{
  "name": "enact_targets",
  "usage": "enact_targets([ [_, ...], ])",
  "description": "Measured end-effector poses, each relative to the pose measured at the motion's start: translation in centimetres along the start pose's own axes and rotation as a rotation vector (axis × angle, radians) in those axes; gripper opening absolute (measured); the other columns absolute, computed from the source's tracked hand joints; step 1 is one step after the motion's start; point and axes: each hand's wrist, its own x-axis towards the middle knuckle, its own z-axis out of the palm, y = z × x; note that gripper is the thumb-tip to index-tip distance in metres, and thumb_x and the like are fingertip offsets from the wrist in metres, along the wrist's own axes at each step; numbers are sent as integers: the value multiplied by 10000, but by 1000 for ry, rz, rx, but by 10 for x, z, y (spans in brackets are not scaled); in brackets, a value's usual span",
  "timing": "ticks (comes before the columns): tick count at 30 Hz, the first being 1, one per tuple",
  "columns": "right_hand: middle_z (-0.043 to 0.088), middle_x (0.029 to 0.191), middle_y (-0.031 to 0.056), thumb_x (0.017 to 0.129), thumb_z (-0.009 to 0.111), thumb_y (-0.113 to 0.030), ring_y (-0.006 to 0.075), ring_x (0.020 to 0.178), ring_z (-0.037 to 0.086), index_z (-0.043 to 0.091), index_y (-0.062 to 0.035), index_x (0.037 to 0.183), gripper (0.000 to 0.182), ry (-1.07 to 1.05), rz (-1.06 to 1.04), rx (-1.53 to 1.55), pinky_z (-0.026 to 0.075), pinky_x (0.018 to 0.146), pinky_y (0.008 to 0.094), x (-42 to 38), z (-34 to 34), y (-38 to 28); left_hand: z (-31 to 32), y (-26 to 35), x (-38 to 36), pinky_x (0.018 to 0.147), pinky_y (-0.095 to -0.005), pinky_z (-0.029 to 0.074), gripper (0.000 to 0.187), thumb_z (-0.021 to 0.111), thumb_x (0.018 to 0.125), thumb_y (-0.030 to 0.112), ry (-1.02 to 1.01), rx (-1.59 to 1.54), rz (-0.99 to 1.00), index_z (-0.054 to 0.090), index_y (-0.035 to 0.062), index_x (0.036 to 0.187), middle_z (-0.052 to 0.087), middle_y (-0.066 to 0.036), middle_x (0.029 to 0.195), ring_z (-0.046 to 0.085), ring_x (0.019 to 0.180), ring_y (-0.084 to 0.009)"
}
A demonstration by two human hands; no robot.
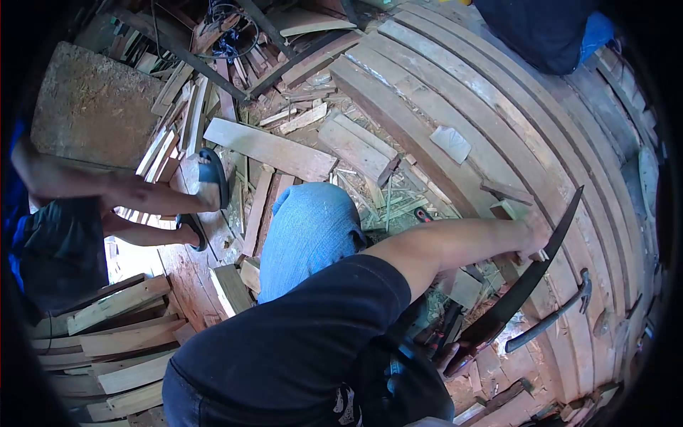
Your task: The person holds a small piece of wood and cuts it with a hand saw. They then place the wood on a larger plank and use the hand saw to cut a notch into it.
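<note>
My left hand (533, 233), at the end of my outstretched arm, presses down on a small piece of wood (502, 209) lying on the long planks. Its fingers are wrapped round the piece, and one end pokes out beside the saw blade. My right hand (449, 357) grips the handle of a handsaw (504, 304), partly hidden by my dark shirt. The long dark blade slants up to the right, passing right by my left hand and the wood piece's end. A claw hammer (549, 320) lies beside the saw.
Long planks (455, 92) lie side by side along the right. Offcuts and splinters (363, 153) cover the floor, with a paper scrap (451, 144) on one plank. Another person's legs (142, 196) are at left, near stacked boards (131, 334). Someone's dark clothing (533, 32) shows at top right.
</note>
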Motion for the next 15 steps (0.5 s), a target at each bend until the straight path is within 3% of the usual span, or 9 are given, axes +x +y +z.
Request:
enact_targets([
  [3, 593, 885, 149, 828, 646, -81, 215, 757, 582, 603, 19, 935, 153, 13, 8, -19, 476, 648, 304, -1, 0, 1, 20, 1, 12, 827, -377, 482, 419, 779, 648, 379, 54, 148, 19, 711, 87, 941, 674, -127, 966, 634, 978, -259],
  [5, 595, 899, 153, 829, 649, -78, 218, 771, 587, 606, 20, 939, 154, 21, 6, -29, 478, 657, 303, -3, 2, 2, 20, -1, 7, 813, -380, 486, 378, 785, 646, 334, 154, 94, 12, 713, 78, 914, 682, -129, 945, 643, 966, -258],
  [8, 597, 920, 160, 829, 655, -74, 222, 793, 593, 611, 21, 944, 156, 42, 12, -55, 482, 669, 302, -6, 2, 4, 5, -1, -3, 811, -380, 476, 387, 817, 605, 318, 45, 91, 71, 714, 72, 886, 687, -124, 923, 650, 944, -259],
  [10, 599, 934, 165, 829, 658, -72, 225, 807, 598, 615, 22, 948, 157, 55, 19, -73, 484, 677, 301, -8, 2, 6, 6, 2, -8, 809, -384, 468, 393, 834, 583, 294, 84, 69, 52, 713, 68, 882, 685, -123, 921, 649, 929, -261],
  [15, 602, 969, 176, 830, 667, -65, 232, 842, 609, 623, 25, 956, 161, 112, 104, -203, 489, 698, 299, -21, -4, 16, -5, 4, -18, 838, -413, 455, 514, 797, 603, 467, 19, 55, 63, 711, 81, 931, 678, -108, 955, 624, 977, -257],
])
